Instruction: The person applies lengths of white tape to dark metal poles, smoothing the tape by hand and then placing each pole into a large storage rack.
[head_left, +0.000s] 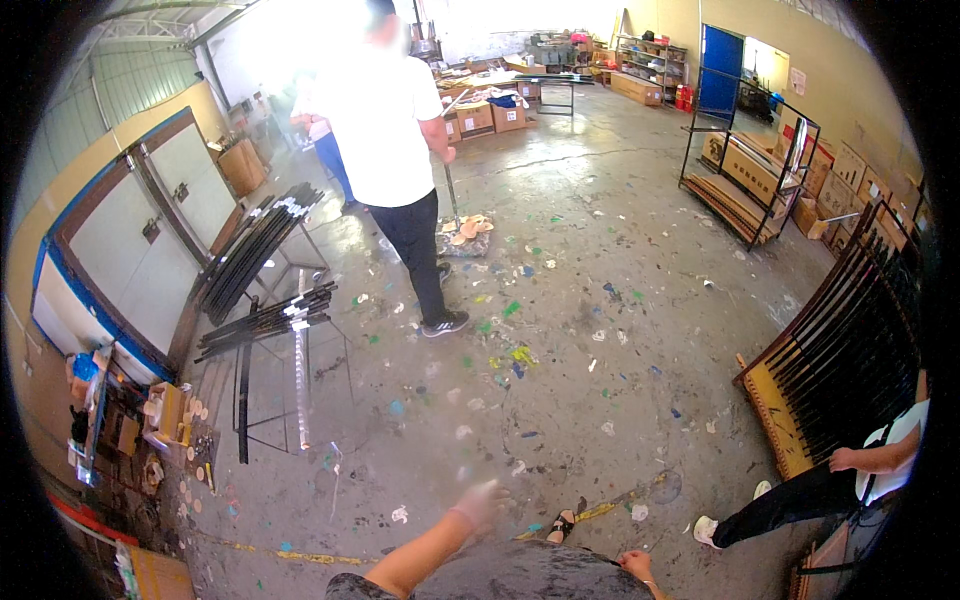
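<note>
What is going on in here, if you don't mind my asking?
The person's left hand is stretched out over the littered floor, blurred, and the right hand is low by the body; neither visibly holds anything. Ahead, a co-worker in a white shirt grips a handle that reaches down toward a pile of tan pieces. Another co-worker is beside a rack of dark rods. Black bars lie on stands at the left.

spotted grey floor (620,420), beige wall (850,110), blue door (718,72), bright glare (270,50)
</note>
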